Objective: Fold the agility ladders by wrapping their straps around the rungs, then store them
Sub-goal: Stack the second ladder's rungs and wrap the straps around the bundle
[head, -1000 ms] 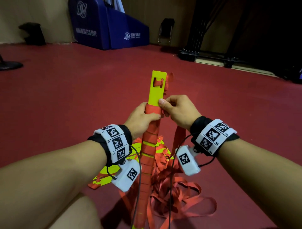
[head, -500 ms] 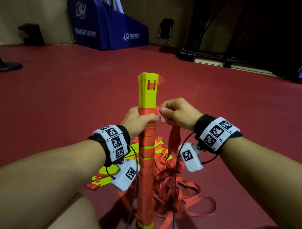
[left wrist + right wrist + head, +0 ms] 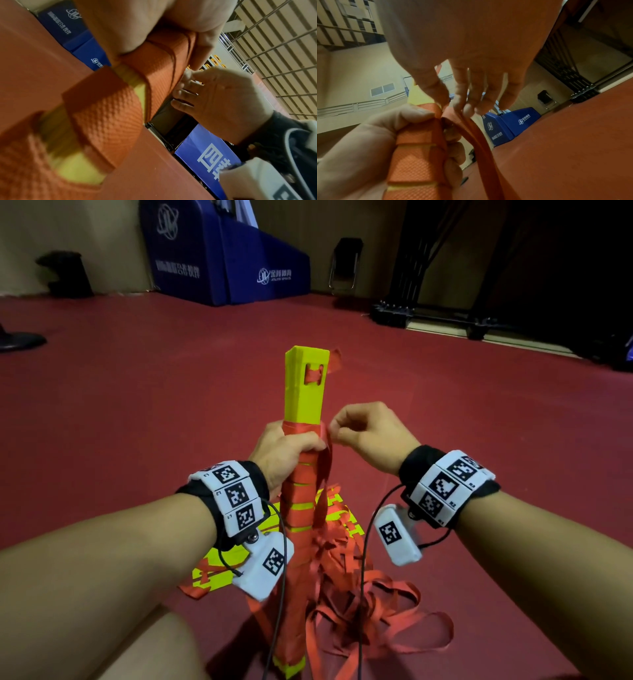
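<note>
Orange strap (image 3: 323, 470) wants tension: left hand (image 3: 281, 453) clamps the rungs (image 3: 303, 392) below their bare top, right hand (image 3: 366, 436) pinches the strap beside it. Keep turns snug.

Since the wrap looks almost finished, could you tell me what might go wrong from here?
1. The right hand only pinches the orange strap; a slip could loosen the top turns.
2. Loose strap lies tangled on the floor and may snag when pulled.
3. The left hand alone steadies the upright rung bundle, which could tip.
</note>
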The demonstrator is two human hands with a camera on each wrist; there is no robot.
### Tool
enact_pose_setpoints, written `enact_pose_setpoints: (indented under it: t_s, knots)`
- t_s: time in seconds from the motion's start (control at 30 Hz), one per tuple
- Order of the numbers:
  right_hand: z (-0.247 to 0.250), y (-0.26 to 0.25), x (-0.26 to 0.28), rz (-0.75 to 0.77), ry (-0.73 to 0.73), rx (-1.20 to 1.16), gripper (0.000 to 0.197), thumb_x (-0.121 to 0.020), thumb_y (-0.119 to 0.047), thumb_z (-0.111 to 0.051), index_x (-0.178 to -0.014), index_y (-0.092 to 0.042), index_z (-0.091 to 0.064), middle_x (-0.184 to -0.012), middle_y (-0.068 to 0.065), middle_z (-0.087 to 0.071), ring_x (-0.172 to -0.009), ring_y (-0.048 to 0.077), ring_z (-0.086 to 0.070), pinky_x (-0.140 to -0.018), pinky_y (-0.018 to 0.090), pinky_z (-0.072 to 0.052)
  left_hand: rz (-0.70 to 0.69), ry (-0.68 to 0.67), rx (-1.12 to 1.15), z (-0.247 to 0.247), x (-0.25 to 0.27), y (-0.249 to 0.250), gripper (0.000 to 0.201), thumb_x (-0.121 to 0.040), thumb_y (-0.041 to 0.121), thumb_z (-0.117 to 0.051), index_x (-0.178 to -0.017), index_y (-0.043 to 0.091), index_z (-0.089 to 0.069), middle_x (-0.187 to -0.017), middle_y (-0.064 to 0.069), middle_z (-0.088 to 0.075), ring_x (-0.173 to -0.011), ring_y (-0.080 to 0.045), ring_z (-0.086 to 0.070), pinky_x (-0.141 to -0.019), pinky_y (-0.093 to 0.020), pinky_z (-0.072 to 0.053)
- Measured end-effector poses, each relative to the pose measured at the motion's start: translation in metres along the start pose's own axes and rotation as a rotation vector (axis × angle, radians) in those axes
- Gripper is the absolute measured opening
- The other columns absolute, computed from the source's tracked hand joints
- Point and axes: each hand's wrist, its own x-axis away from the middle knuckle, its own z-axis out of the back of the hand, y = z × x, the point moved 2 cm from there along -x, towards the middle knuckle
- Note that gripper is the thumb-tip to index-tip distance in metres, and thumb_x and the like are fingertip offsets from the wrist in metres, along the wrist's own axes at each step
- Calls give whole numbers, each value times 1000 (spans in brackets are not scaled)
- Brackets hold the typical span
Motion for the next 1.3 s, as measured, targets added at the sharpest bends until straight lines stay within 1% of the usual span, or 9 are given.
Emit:
enact_pose_setpoints:
  t_s: [0.1, 0.27, 0.4, 0.73, 0.83, 0.97, 1.13, 1.23, 1.3]
  knots:
    - [-8, 2, 0, 2, -98, -7, 10, -81, -33, -70, -79, -25, -64, -75, -2, -69, -73, 21, -64, -79, 44, -55, 1, -32, 4, -1, 1, 0, 24, -55, 15, -71, -77, 10, -67, -68, -12, -58, -66, -27, -55, -67, -40, -48]
    - [-9, 2, 4, 12, -214, -163, 10, -93, -13, -68, -90, -19, -60, -77, -1, -60, -72, 12, -52, -72, 31, -43, 6, -61, -10, 1, 4, 2, 23, -55, 12, -67, -78, 8, -67, -68, -5, -60, -61, -18, -55, -59, -25, -46]
    - [-10, 7, 5, -19, -210, -218, 16, -94, -17, -67, -92, -2, -63, -71, 1, -59, -69, 15, -48, -67, 32, -37, -9, -62, 20, 2, 5, 3, 24, -55, 10, -65, -77, 13, -75, -73, 0, -70, -64, -10, -62, -60, -17, -49]
    - [-3, 9, 6, 17, -153, -170, 33, -96, -32, -63, -68, -16, -61, -58, -6, -59, -57, 9, -49, -62, 27, -38, 44, -75, 10, 1, 8, 5, 18, -55, 11, -65, -68, 18, -76, -57, 3, -59, -52, -12, -53, -58, -29, -44]
    - [-5, 5, 9, -3, -169, -278, 34, -102, -29, -55, -70, -17, -57, -59, 5, -62, -52, 20, -56, -59, 34, -45, 46, -46, -21, 3, 5, 4, 16, -50, 15, -71, -66, 15, -70, -62, -4, -57, -60, -22, -54, -65, -36, -47]
    - [-8, -2, 8, 12, -108, -305, 31, -102, -25, -55, -72, -18, -55, -44, -8, -44, -40, 12, -36, -46, 25, -32, 37, -53, -75, 0, 3, 2, 27, -54, 18, -74, -80, 11, -75, -81, -15, -73, -76, -48, -65, -73, -59, -56]
    - [-10, -10, 9, -5, -86, -450, 29, -99, -12, -59, -73, -10, -48, -46, -5, -43, -41, 10, -33, -45, 21, -29, -37, -3, -127, -4, -2, 0, 32, -56, 17, -72, -87, 14, -72, -72, -8, -68, -63, -25, -63, -69, -44, -54]
    - [-12, -13, 9, 62, -65, -282, 33, -90, -30, -72, -73, -13, -50, -62, 13, -64, -50, 13, -48, -50, 26, -39, -70, -7, -163, -1, -8, -7, 44, -57, 22, -75, -100, 15, -71, -84, -8, -73, -73, -22, -66, -75, -49, -57]
    - [-12, -9, 6, 97, -5, -67, 39, -83, -45, -75, -70, -15, -52, -63, 7, -63, -53, 11, -48, -54, 30, -40, -69, -35, -193, -1, -10, -12, 56, -51, 28, -75, -105, 16, -67, -92, -13, -72, -81, -24, -66, -80, -52, -56]
